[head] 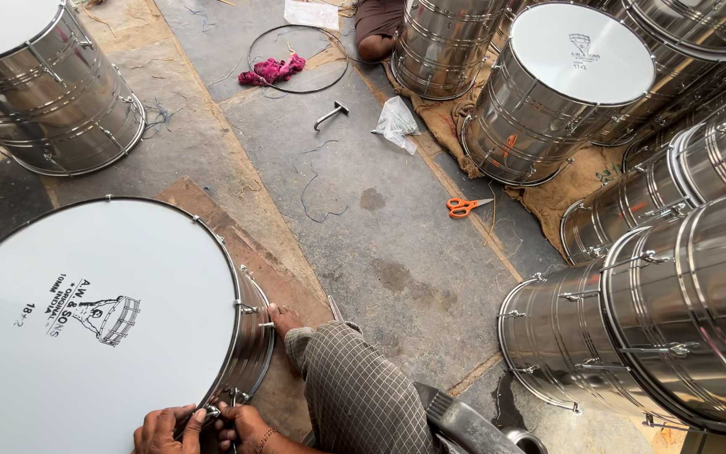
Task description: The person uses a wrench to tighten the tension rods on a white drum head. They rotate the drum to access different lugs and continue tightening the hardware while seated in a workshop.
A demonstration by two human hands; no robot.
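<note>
A large steel drum (249, 336) with a white head (86, 311) stands on the floor in front of me at lower left. Both hands work at its near rim. My left hand (164, 431) pinches a small metal tension fitting (212, 412) on the hoop. My right hand (245, 426) is closed on the same fitting from the right side, fingers meeting the left hand's. My checked trouser leg (355, 387) and bare foot (281, 319) rest beside the drum shell.
Several shiny steel drums (657, 319) lie stacked at right, and others stand at top left (44, 92) and top right (565, 92). Orange scissors (464, 206), a metal tool (329, 113), a plastic bag (397, 122), a wire hoop with pink cloth (272, 69) lie on the floor. Another person's knee (377, 34) shows at top.
</note>
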